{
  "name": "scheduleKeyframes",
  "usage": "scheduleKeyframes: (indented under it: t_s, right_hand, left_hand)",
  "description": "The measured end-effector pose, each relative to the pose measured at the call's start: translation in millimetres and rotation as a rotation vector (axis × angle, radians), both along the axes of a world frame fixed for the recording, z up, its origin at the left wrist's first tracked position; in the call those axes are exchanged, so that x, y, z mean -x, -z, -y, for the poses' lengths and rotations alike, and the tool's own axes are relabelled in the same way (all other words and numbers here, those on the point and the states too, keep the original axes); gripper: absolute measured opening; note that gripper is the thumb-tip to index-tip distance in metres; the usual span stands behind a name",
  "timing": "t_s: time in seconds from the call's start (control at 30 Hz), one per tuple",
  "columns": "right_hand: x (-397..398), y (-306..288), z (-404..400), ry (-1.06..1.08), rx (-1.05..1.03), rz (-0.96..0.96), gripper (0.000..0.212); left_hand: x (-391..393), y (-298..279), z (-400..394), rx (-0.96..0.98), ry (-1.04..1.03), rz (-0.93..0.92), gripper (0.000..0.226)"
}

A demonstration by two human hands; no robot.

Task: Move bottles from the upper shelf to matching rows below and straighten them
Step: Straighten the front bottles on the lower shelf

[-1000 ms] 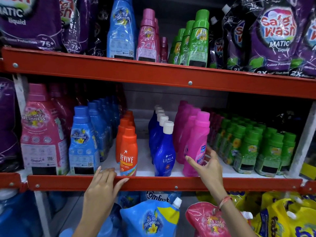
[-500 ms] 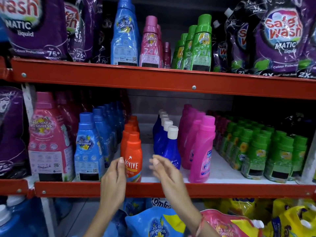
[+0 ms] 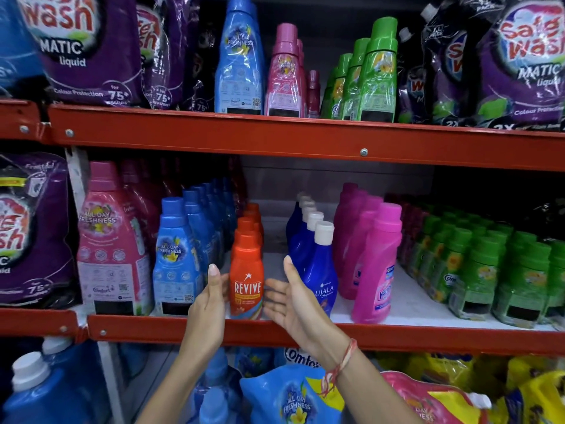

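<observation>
Flanking the front orange Revive bottle [image 3: 247, 280] on the middle shelf [image 3: 397, 335], both hands are spread flat with nothing gripped.

The left hand [image 3: 208, 304] stands palm-inward just beside the bottle's left side; whether it touches is unclear. The right hand [image 3: 293, 301] is palm-up at its right, in front of the blue Ujala bottle [image 3: 321, 270]. On the upper shelf [image 3: 275, 139] stand a tall blue Comfort bottle [image 3: 240, 59], pink bottles [image 3: 286, 75] and green bottles [image 3: 371, 78] between purple Safewash pouches [image 3: 82, 47]. Below, matching rows run back: blue bottles [image 3: 175, 261], pink Vanish bottles [image 3: 377, 264], small green bottles [image 3: 477, 264].
</observation>
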State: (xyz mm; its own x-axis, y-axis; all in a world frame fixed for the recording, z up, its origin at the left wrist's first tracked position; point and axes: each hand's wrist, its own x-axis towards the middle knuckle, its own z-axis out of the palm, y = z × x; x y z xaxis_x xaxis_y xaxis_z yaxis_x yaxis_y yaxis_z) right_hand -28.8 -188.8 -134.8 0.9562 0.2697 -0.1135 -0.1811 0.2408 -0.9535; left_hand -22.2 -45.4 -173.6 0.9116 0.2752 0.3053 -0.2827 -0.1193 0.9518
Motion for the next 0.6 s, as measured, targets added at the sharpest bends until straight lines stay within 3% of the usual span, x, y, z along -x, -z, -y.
scheduleKeyframes:
  t_s: [0.27,0.6]
  right_hand:
    - [0.6,-0.4,-8.1,-0.006,0.020,0.045,0.077]
    - [-0.3,6.3,-8.1,0.002,0.056,0.089,0.076]
  left_hand:
    - [2.5,-1.3,-5.9,0.021,0.022,0.014,0.063]
    - [1.6,-3.7,-4.3,-0.051,0.013,0.016,0.047]
